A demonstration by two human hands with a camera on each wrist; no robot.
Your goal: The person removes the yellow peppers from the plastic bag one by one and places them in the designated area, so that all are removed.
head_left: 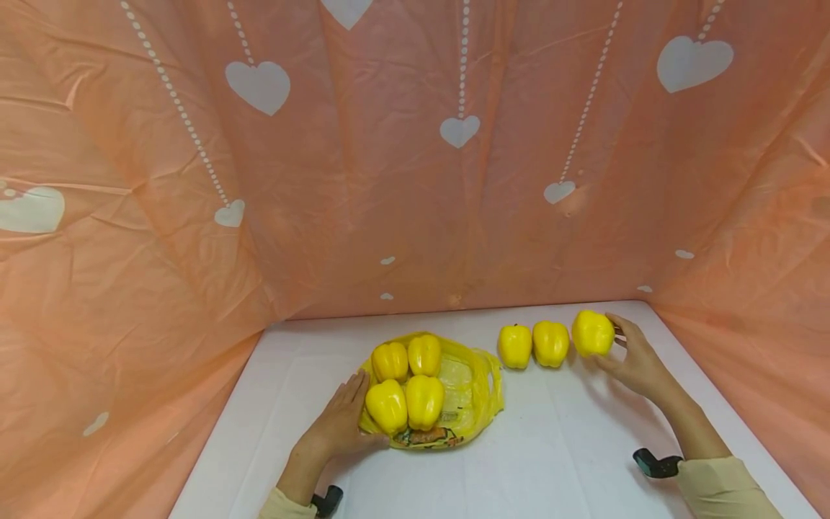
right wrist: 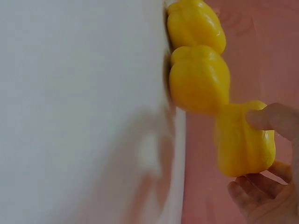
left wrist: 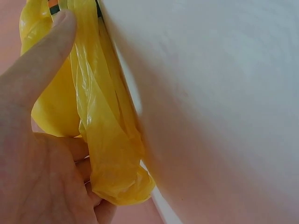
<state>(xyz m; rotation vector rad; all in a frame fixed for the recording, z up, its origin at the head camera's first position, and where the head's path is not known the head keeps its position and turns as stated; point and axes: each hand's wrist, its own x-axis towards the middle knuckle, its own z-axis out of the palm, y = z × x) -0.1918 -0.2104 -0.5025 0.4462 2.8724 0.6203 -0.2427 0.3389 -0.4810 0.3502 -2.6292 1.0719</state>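
Observation:
Out at the right, in the head view, my right hand (head_left: 638, 364) grips a yellow bell pepper (head_left: 593, 333). The right wrist view shows that pepper (right wrist: 245, 140) between thumb and fingers, lifted off the table. Two more bell peppers, one (head_left: 550, 344) nearer my hand and one (head_left: 515, 347) farther left, stand side by side. My left hand (head_left: 340, 420) rests against the left side of an open yellow plastic bag (head_left: 485, 389), fingers extended. Up close, its thumb (left wrist: 49, 53) lies along the crinkled bag (left wrist: 112, 154). Several yellow peppers (head_left: 424, 402) sit in the bag's left part.
A white-covered table (head_left: 538, 454) lies under everything. Pink sheeting with white hearts (head_left: 415, 216) rises behind it and at both sides. Black devices are strapped at the left wrist (head_left: 327, 500) and the right wrist (head_left: 656, 463).

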